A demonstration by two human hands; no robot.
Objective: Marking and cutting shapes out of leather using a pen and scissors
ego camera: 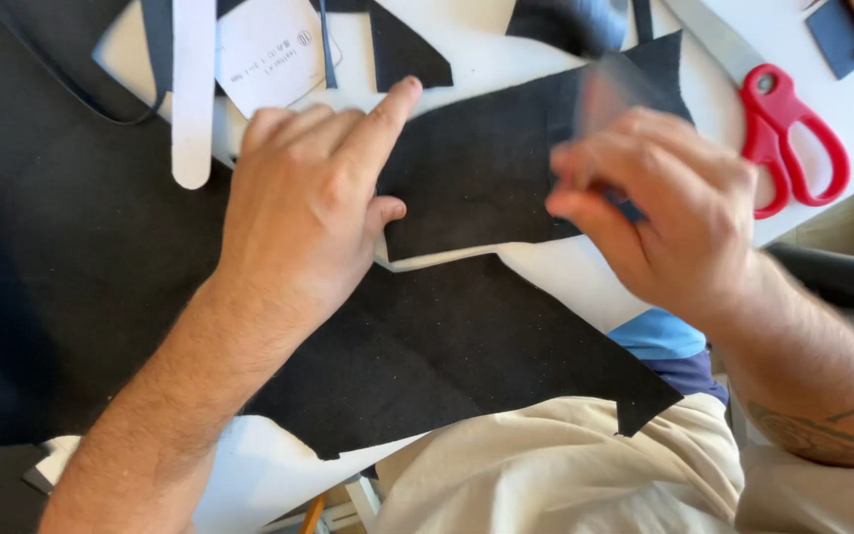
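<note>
1. The left hand (298, 208) is pressing flat on a small piece of black fabric (476, 173), its index finger stretched out along the piece's upper-left edge and its thumb lying at the lower-left edge; it is pinning the piece, not gripping it.
2. The right hand (669, 218) is blurring with motion over the right end of the same piece, its fingers curled close together; something thin and pale seems to be standing up between them, but I cannot tell what it is or how firmly it is being held.
3. The piece is lying between the two hands on the white surface (546, 59), overlapping a larger black sheet (447, 366) just below the left hand's wrist.
4. Red-handled scissors (793, 138) are resting just beyond the right hand; a white strip (192, 89) is lying just above the left hand.
5. Risk, as I judge it: only one end is being pinned, so a quick stroke by the right hand could be dragging or wrinkling the free end.
6. The left index finger is sitting right at the edge, where any tool running along it could be catching the fingertip.
</note>
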